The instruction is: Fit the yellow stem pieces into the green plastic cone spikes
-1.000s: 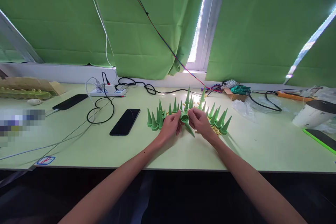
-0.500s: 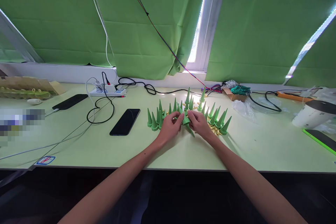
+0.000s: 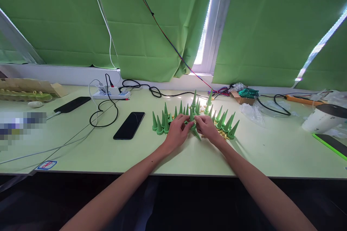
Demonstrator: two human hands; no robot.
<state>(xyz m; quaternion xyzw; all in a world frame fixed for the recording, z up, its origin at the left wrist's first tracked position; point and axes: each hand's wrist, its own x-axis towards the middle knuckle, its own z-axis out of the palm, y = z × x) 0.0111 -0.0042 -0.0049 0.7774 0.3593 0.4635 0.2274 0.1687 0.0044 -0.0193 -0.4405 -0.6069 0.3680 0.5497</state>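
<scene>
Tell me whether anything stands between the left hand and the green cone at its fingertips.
Nothing visible does: the left hand holds the green cone directly. The right hand is close opposite; upright cones stand beyond.

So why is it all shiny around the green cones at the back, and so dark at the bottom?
Head view: bright light comes through the window gap, probably causing the glare on the table around the back green cones; also in the head view, the dark space below the table edge sits in deep shadow.
</scene>
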